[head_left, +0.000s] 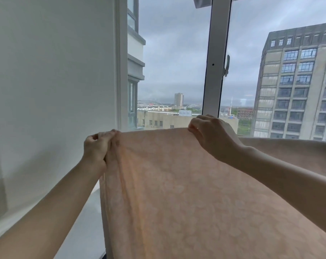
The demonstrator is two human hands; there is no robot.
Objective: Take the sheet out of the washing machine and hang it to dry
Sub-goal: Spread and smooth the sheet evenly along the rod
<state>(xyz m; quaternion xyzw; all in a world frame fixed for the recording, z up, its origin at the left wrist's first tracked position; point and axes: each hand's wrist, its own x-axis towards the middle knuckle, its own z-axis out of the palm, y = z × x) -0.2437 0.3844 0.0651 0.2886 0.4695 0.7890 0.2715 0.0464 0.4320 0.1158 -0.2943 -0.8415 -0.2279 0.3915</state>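
A pale peach sheet [177, 184] with a faint leaf pattern hangs spread in front of me, its top edge level with the window's lower part. My left hand [96, 146] grips the bunched left end of that top edge. My right hand [210, 135] pinches the same edge further right, fingers curled over it. The cloth stretches fairly flat between the two hands and drapes down out of view. More of the sheet runs off to the right behind my right forearm. Whatever carries the sheet is hidden by the cloth.
A white wall [52, 90] fills the left side. Straight ahead is a large window with a white frame post [216, 62] and a handle [227, 65]. A white sill [91, 212] runs below on the left. Buildings stand outside.
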